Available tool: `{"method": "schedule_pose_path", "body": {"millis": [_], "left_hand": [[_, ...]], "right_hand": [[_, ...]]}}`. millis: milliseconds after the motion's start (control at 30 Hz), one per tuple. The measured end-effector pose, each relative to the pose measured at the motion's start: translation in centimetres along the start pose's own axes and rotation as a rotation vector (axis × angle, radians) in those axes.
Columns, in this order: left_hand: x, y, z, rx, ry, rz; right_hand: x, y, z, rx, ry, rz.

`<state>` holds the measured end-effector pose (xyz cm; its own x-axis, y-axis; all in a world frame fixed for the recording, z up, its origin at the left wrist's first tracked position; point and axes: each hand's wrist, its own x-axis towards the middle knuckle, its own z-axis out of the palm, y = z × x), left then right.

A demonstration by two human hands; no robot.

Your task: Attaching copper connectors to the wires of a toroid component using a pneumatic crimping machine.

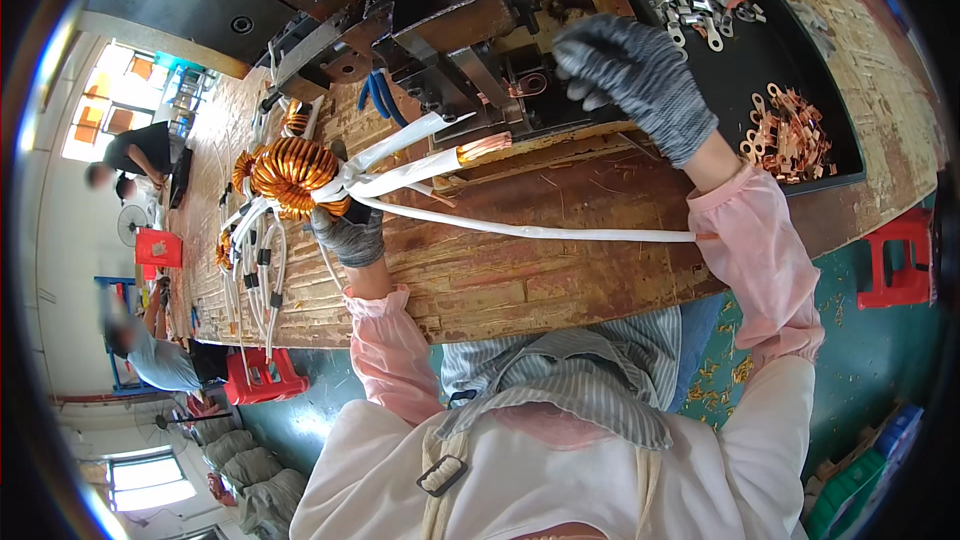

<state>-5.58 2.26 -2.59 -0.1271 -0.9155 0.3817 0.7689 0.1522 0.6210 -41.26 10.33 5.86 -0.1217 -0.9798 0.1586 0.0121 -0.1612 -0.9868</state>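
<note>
1. Nearest to me, the person is wearing a white top (570, 475), and a striped apron (580, 365) is covering the lap.
2. The left hand (350, 238), in a grey glove, is grasping the copper coil (295, 177); its fingers are closing around the root of the leads, and some are hiding behind.
3. This coil is sitting over the left part of the worn wooden table (560, 285), just left of the black press (440, 40).
4. White leads (405, 177) are coming out toward the right, and one is showing bare copper strands (485, 147) near the press.
5. One long lead (550, 233) is reaching the right pink sleeve (750, 250); whether they are touching, I cannot tell.
6. The right hand (640, 80), also gloved, is hovering between the press and the black tray (850, 155). Its fingers are bending loosely; I cannot tell if they are holding something.
7. The tray is carrying silvery lugs (690, 10) and copper lugs (790, 140) in separate piles.
8. Two co-workers (165, 365) are working far at the left.
</note>
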Motion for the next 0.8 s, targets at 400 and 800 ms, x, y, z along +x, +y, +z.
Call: {"method": "schedule_pose_path", "body": {"millis": [400, 800], "left_hand": [[-0.2, -0.1, 0.1, -0.012, 0.009, -0.030], [-0.7, -0.2, -1.3, -0.066, 0.058, 0.118]], "right_hand": [[0.1, 1.6, -5.1, 0.033, 0.466, -0.266], [-0.6, 1.1, -5.2, 0.170, 0.544, -0.344]]}}
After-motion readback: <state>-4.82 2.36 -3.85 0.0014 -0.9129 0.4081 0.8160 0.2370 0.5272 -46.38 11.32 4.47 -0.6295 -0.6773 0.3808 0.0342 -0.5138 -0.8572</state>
